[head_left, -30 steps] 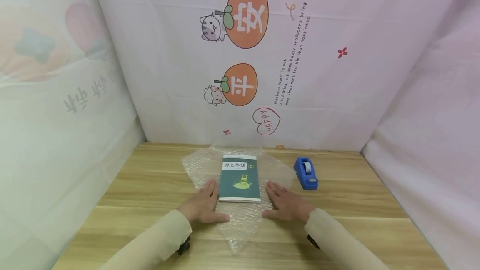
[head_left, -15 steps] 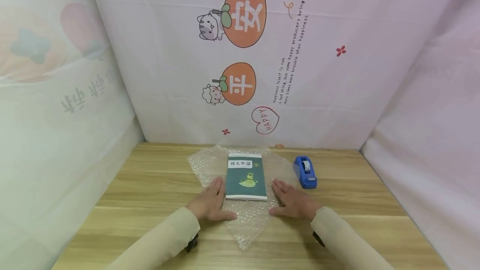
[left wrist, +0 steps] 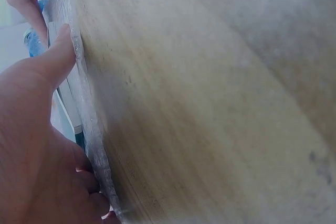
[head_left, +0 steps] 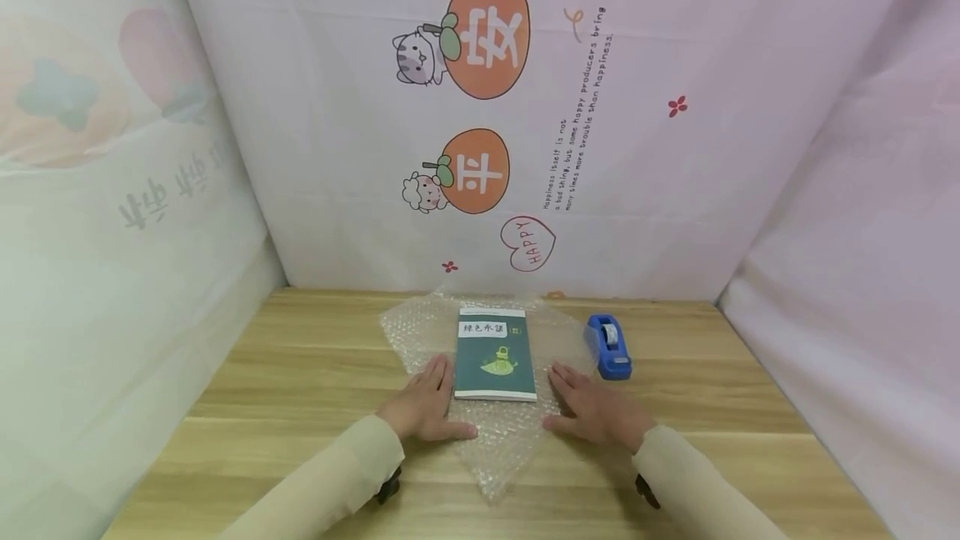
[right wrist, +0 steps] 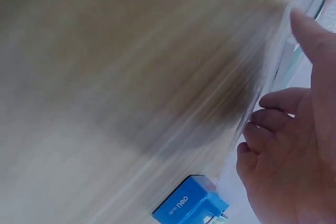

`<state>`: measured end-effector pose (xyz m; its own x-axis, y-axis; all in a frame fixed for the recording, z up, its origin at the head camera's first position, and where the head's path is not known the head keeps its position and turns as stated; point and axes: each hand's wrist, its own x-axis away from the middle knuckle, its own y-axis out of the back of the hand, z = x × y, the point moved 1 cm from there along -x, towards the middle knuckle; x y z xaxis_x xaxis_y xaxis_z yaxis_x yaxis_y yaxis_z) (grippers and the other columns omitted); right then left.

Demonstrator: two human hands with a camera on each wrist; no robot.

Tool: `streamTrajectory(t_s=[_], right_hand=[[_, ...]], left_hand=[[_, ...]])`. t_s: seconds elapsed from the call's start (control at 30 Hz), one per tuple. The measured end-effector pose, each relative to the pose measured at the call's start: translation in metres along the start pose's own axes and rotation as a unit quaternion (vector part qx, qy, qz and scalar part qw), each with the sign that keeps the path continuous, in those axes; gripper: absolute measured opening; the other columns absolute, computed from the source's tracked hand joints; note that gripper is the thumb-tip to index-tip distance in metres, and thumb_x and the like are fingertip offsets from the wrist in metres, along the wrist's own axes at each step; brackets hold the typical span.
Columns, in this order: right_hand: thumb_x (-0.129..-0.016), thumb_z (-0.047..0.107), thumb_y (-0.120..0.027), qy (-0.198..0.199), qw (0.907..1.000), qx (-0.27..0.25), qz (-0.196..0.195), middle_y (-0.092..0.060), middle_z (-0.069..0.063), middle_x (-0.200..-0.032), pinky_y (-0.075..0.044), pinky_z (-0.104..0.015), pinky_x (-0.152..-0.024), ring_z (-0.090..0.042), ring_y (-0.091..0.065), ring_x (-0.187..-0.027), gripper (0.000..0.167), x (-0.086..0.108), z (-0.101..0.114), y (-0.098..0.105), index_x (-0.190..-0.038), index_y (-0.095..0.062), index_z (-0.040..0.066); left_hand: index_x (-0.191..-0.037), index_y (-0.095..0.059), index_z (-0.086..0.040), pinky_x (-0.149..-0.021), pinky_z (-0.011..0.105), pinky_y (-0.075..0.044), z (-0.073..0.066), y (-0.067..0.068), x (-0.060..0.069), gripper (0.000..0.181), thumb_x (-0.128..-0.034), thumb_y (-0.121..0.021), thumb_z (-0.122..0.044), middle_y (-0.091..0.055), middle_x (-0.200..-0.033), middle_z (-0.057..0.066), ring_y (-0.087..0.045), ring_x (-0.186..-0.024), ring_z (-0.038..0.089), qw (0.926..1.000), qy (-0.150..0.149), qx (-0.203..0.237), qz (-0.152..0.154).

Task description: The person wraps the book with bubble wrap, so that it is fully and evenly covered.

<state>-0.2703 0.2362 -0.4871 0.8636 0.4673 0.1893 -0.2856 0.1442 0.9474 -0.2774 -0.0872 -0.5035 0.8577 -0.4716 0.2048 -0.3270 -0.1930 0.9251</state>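
A dark green book [head_left: 495, 355] with white bands at top and bottom lies face up on a sheet of bubble wrap [head_left: 501, 440]. The sheet is turned so one corner points toward me. My left hand [head_left: 427, 408] rests on the wrap at the book's left side, fingers straight and thumb spread inward. On the other side my right hand [head_left: 600, 411] rests on the wrap in much the same way, a little apart from the book. In the left wrist view, the wrap's edge [left wrist: 94, 150] runs under the thumb and fingers. Neither hand grips anything.
A blue tape dispenser [head_left: 611, 348] stands right of the book, by the wrap's right corner; its blue end [right wrist: 189, 203] shows in the right wrist view. Printed white cloth [head_left: 637, 148] walls the wooden table [head_left: 300, 373] at back and sides.
Both hands, the bubble wrap and the book have shifted a little to the right, toward the tape dispenser, mostly in the first half second. The hands keep the same flat pose.
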Motion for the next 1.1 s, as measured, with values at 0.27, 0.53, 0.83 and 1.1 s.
streamTrajectory(t_s=[0.27,0.53,0.83,1.1], right_hand=[[-0.111,0.043,-0.053,-0.016,0.9834,-0.168,-0.068,-0.031,-0.031,-0.169,-0.025,-0.064,-0.129,-0.051,-0.031,-0.157,0.076,0.019,0.002,0.005,-0.162,-0.030,-0.008],[-0.113,0.043,-0.046,-0.073,0.9458,-0.281,-0.145,-0.047,-0.034,-0.157,-0.043,-0.062,-0.120,-0.051,-0.049,-0.145,0.069,0.040,-0.006,0.015,-0.155,-0.041,-0.011],[-0.117,0.032,-0.033,-0.129,0.8495,-0.492,-0.141,-0.049,-0.037,-0.154,-0.048,-0.049,-0.118,-0.046,-0.055,-0.142,0.062,0.039,-0.019,0.011,-0.151,-0.039,-0.019],[-0.117,0.035,-0.018,-0.136,0.7220,-0.668,-0.119,-0.028,-0.042,-0.164,-0.041,-0.043,-0.125,-0.047,-0.039,-0.154,0.069,0.027,-0.022,0.001,-0.158,-0.021,-0.021]], left_hand=[[-0.165,-0.016,0.009,-0.134,0.055,-0.020,0.003,-0.002,-0.001,0.126,-0.0899,-0.056,-0.083,-0.008,-0.175,0.030,-0.010,-0.165,0.043,0.9998,-0.007,-0.009,-0.017],[-0.166,-0.015,0.007,-0.135,0.053,-0.020,-0.002,0.000,0.002,0.125,-0.0895,-0.061,-0.080,-0.006,-0.176,0.027,-0.009,-0.166,0.040,0.9998,0.004,-0.017,-0.006],[-0.166,-0.014,0.007,-0.135,0.052,-0.020,-0.004,0.004,0.003,0.123,-0.0908,-0.061,-0.078,-0.006,-0.177,0.026,-0.009,-0.166,0.039,0.9997,0.010,-0.022,-0.001],[-0.166,-0.014,0.007,-0.135,0.053,-0.018,0.000,-0.002,0.000,0.124,-0.0903,-0.059,-0.081,-0.004,-0.176,0.027,-0.008,-0.166,0.040,0.9998,-0.001,-0.021,0.004]])
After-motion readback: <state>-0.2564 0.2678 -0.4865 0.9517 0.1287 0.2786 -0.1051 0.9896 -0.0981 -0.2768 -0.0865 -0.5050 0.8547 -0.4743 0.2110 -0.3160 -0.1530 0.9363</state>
